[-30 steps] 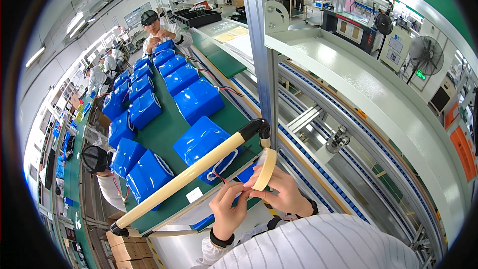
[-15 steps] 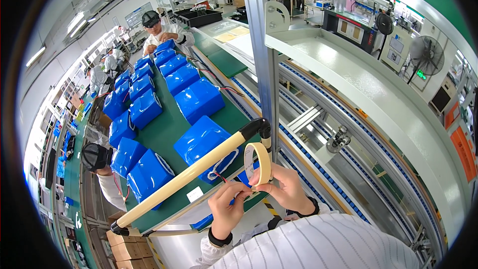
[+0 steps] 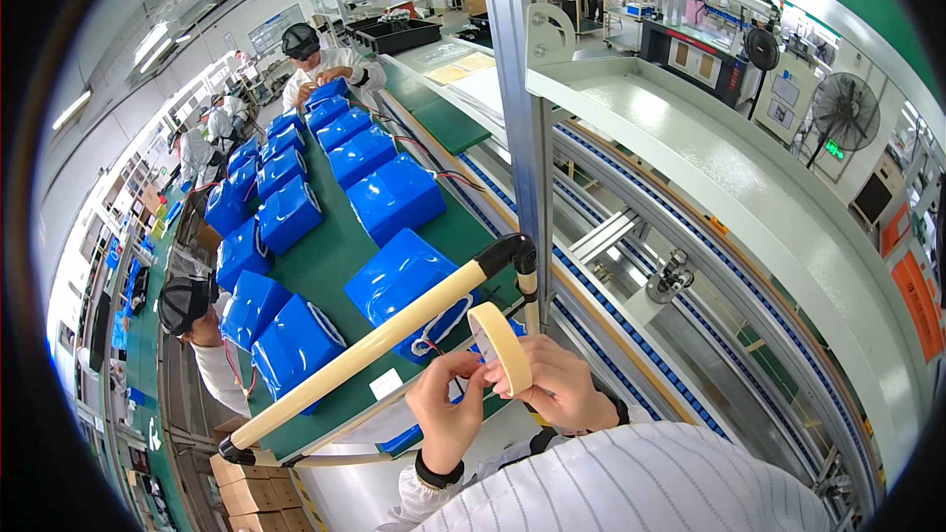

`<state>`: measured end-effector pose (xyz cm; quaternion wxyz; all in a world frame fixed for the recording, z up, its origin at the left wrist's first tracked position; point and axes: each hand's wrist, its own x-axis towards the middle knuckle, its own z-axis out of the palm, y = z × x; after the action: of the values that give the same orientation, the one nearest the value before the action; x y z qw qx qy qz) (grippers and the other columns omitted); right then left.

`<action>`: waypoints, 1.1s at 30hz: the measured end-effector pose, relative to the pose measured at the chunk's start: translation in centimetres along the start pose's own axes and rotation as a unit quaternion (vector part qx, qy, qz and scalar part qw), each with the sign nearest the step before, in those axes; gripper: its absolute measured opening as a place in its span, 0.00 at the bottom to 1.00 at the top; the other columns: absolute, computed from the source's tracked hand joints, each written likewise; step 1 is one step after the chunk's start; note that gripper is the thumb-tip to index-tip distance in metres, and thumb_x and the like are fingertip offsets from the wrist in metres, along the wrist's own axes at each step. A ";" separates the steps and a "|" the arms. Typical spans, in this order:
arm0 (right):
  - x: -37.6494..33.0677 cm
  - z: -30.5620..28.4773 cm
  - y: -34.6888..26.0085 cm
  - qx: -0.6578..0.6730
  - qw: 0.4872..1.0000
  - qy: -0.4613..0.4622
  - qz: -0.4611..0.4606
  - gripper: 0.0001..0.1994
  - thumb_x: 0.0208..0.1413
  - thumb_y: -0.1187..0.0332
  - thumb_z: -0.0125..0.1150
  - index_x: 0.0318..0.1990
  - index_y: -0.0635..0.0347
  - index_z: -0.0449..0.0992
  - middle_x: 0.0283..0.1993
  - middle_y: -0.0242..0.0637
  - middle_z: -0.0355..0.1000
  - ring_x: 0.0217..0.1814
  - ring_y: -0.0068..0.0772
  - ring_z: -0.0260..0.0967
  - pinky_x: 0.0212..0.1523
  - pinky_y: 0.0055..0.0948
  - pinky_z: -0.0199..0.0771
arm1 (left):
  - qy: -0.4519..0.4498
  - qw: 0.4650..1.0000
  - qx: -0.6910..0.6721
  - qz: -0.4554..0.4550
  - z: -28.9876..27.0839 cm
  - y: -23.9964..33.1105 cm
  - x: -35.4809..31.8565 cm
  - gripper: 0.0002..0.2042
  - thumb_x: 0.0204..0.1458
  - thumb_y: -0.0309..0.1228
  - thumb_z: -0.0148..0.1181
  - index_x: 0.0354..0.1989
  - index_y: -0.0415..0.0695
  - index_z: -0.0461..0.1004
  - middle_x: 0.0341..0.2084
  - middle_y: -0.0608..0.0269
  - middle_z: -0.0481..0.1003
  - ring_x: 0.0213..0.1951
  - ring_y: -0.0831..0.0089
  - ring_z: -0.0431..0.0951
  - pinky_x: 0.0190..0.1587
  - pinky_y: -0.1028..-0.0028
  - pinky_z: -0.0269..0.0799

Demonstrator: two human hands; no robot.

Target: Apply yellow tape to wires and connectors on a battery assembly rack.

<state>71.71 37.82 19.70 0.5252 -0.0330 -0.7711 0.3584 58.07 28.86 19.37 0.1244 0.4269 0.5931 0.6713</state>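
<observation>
A roll of cream-coloured tape (image 3: 505,353) is in my right hand (image 3: 564,386), whose fingers wrap round its lower side. My left hand (image 3: 445,408) is closed in a pinch, its fingertips meeting my right fingers at the roll's edge. Whatever lies between the left fingertips is too small to make out. Just beyond my hands runs a cream tube rail (image 3: 374,347) with black joints. Behind it, a large blue-wrapped block (image 3: 409,281) with a white edge and a thin red wire lies on the green tabletop (image 3: 320,271).
Two rows of similar blue blocks (image 3: 286,212) cover the table. One co-worker (image 3: 320,64) works at its far end, another (image 3: 202,320) at its left side. A metal post (image 3: 522,108) and a pale shelf (image 3: 709,148) stand right, above conveyor rails (image 3: 641,335). Cardboard boxes (image 3: 251,495) sit lower left.
The tape roll has tipped over to the left and come slightly lower, with my right hand turning round it. My left hand shifted slightly left. The co-worker at the left side leaned further into view.
</observation>
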 end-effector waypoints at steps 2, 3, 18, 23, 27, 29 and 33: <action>-0.1 0.1 0.1 0.013 1.000 -0.009 -0.014 0.06 0.50 0.77 0.69 0.34 0.59 0.77 0.38 0.37 0.79 0.45 0.37 0.78 0.51 0.35 0.72 | -0.062 0.983 0.133 0.113 -0.6 0.1 0.4 0.09 0.42 0.14 0.66 0.33 0.36 0.78 0.27 0.55 0.79 0.28 0.68 0.81 0.33 0.75 0.74; -0.3 0.2 0.0 0.011 1.000 -0.015 -0.017 0.06 0.50 0.77 0.69 0.34 0.59 0.77 0.38 0.37 0.79 0.45 0.37 0.78 0.51 0.35 0.72 | -0.063 0.982 0.132 0.116 -0.6 0.1 0.3 0.09 0.42 0.14 0.66 0.33 0.36 0.78 0.27 0.55 0.79 0.28 0.68 0.81 0.33 0.75 0.74; -2.0 -1.6 0.7 0.008 0.996 -0.010 0.091 0.11 0.47 0.67 0.75 0.33 0.58 0.77 0.20 0.30 0.69 0.18 0.27 0.63 0.22 0.27 0.59 | -0.067 0.998 0.007 0.021 -1.1 0.1 0.4 0.05 0.52 0.13 0.62 0.37 0.31 0.78 0.31 0.55 0.80 0.31 0.71 0.81 0.36 0.78 0.77; -1.5 -1.9 0.3 -0.010 0.999 0.017 0.040 0.10 0.46 0.69 0.75 0.26 0.58 0.76 0.20 0.30 0.70 0.18 0.30 0.64 0.21 0.28 0.58 | -0.053 0.998 -0.008 0.021 -0.9 0.1 0.4 0.04 0.54 0.14 0.61 0.36 0.30 0.77 0.30 0.55 0.79 0.31 0.73 0.81 0.36 0.79 0.76; -1.3 -1.9 0.4 -0.002 1.000 0.012 0.012 0.09 0.47 0.70 0.74 0.27 0.58 0.76 0.19 0.30 0.69 0.19 0.32 0.65 0.21 0.28 0.58 | -0.044 0.996 -0.069 -0.023 -0.8 0.0 0.1 0.03 0.56 0.16 0.60 0.38 0.30 0.75 0.29 0.57 0.78 0.30 0.74 0.79 0.35 0.78 0.75; -1.3 -1.7 0.7 -0.009 1.000 0.018 0.017 0.09 0.47 0.72 0.73 0.27 0.58 0.76 0.19 0.30 0.68 0.19 0.32 0.64 0.22 0.28 0.58 | -0.047 0.991 -0.116 -0.038 -1.0 -0.1 0.1 0.04 0.57 0.17 0.60 0.38 0.30 0.75 0.28 0.58 0.78 0.29 0.74 0.79 0.35 0.78 0.75; -1.3 -0.9 1.4 -0.007 0.999 0.016 0.027 0.08 0.48 0.73 0.72 0.27 0.59 0.75 0.21 0.30 0.69 0.20 0.29 0.64 0.22 0.26 0.58 | -0.046 0.982 -0.169 -0.064 -1.4 -0.4 0.4 0.05 0.59 0.21 0.60 0.39 0.31 0.74 0.27 0.59 0.77 0.29 0.74 0.78 0.35 0.78 0.74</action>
<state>72.62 38.79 17.98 0.5275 -0.0636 -0.7636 0.3668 56.69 28.30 19.34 0.2645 0.3916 0.4907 0.7320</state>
